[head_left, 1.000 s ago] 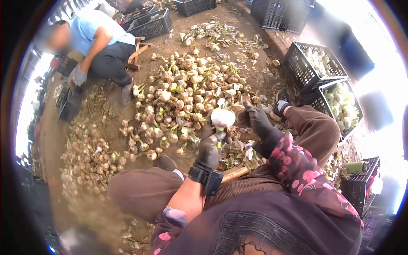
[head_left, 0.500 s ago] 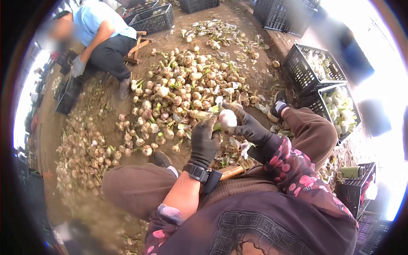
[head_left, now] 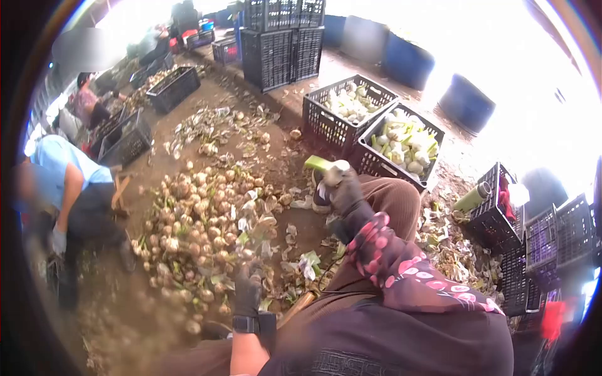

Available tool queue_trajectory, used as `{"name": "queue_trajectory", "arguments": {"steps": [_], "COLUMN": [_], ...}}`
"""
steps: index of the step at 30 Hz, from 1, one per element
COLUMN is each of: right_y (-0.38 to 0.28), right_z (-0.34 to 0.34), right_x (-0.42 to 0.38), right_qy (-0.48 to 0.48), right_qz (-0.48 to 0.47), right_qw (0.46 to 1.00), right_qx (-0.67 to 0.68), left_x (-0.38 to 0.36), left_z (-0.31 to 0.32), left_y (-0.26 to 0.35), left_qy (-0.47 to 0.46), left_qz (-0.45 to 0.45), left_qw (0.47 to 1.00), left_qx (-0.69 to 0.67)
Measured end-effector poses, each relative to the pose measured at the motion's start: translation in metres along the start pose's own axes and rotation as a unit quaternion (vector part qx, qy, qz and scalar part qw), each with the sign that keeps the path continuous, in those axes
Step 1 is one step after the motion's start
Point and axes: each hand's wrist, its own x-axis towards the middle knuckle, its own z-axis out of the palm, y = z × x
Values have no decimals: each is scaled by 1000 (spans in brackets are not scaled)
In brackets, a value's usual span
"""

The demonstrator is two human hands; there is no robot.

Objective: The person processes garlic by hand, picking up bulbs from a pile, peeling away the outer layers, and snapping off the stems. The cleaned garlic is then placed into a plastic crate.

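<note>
My right hand (head_left: 350,199), in a dark glove, is closed round a peeled white bulb with a green stem (head_left: 326,164), held up near the crate of peeled bulbs (head_left: 411,139). My left hand (head_left: 248,291), also gloved and with a watch at the wrist, is low at the near edge of the pile of unpeeled bulbs (head_left: 200,232). Its fingers are blurred against the pile, so what they hold, if anything, cannot be made out.
A second crate of white bulbs (head_left: 351,103) stands behind the first. Stacked black crates (head_left: 269,56) are farther back. A person in a blue shirt (head_left: 69,175) bends at the left. A green bottle (head_left: 473,197) lies beside a crate at the right.
The view has turned to the right. My hands have parted: the right one has carried the white bulb toward the crates, while the left one has let go of it and dropped toward the pile.
</note>
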Motion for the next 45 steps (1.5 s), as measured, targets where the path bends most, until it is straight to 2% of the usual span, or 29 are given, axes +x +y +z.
{"name": "queue_trajectory", "arguments": {"steps": [1, 2, 3, 5, 7, 8, 9, 11, 13, 14, 16, 17, 20, 22, 23, 26, 28, 31, 32, 33, 34, 36, 37, 38, 39, 41, 42, 44, 45], "right_y": [-35, -49, -49, -51, 5, 43, 48, 117, 101, 107, 113, 112, 98, 124, 106, 66, 58, 71, 71, 71, 69, 82, 102, 122, 107, 132, 164, 221, 231], "right_z": [19, -14, -24, -38, -41, -16, 13, 32, 69, 66, 68, 70, 77, 52, 28, -15, -30, -40, -44, -49, -46, -95, -101, -106, -45, -16, -54, -57, -56], "right_x": [-3, 29, 33, 37, 19, -14, -60, -118, -155, -149, -128, -127, -121, -88, -67, -17, -8, 0, 4, 7, 6, 13, 9, 5, -34, -74, -90, -123, -139], "right_qy": [5, 56, 19, -53, -160, -99, -240, -331, -422, -419, -429, -428, -392, -287, -316, -266, -241, -230, -234, -251, -279, -382, -421, -462, -440, -555, -606, -673, -735], "right_qz": [-36, -126, -118, -104, -121, -227, -356, -115, -61, -59, 55, 56, 56, -72, -9, 58, 83, 109, 127, 146, 177, 36, 72, 103, 162, 147, 24, 84, 9], "right_qw": [993, 987, 990, 992, 955, 850, 570, 784, 612, 618, 481, 486, 485, 487, 510, 452, 413, 391, 379, 365, 351, 453, 380, 306, 264, 214, 352, 231, 232], "right_qx": [112, 80, 71, 50, -220, -466, -701, -513, -666, -663, -762, -760, -780, -822, -800, -849, -874, -885, -886, -885, -876, -805, -821, -826, -843, -790, -713, -697, -637], "left_x": [-3, 0, 2, 3, 0, -2, -3, 1, -7, -19, -24, -26, -34, -26, -22, -11, -5, 17, 16, 11, 4, 1, 0, -3, -4, -3, -3, -3, -6], "left_z": [-2, 1, 2, 11, 22, 26, 27, 26, 25, 29, 30, 31, 50, 47, 42, 12, 17, 10, 19, 23, 26, 25, 25, 24, 23, 22, 18, 16, 16], "left_y": [8, -1, 5, 22, 33, 37, 38, -3, 8, 33, 42, 46, 87, 82, 80, 75, 68, -6, -6, -4, 1, 5, 3, 0, -2, 11, 24, 26, 21], "left_qy": [-4, -9, -15, -56, -71, -79, -85, -110, -137, -104, -87, -77, -18, 10, 20, 58, 73, -24, -79, -128, -191, -266, -288, -265, -267, -257, -307, -367, -381], "left_qz": [-41, 10, 15, 21, -2, -28, -55, 2, 55, 20, 43, 53, -15, 93, 128, 171, 95, 16, -5, -38, -46, -2, 52, 28, 22, 10, -9, -28, -27], "left_qw": [999, 1000, 1000, 982, 977, 970, 963, 960, 954, 947, 980, 990, 972, 984, 985, 962, 974, 991, 996, 990, 980, 964, 955, 963, 963, 966, 951, 930, 924], "left_qx": [-25, -27, -21, -179, -203, -228, -251, -258, -262, -303, -173, -106, -235, -150, -118, -207, -195, -131, -39, 50, 29, 27, 52, 42, 39, 32, 30, -1, -30]}}
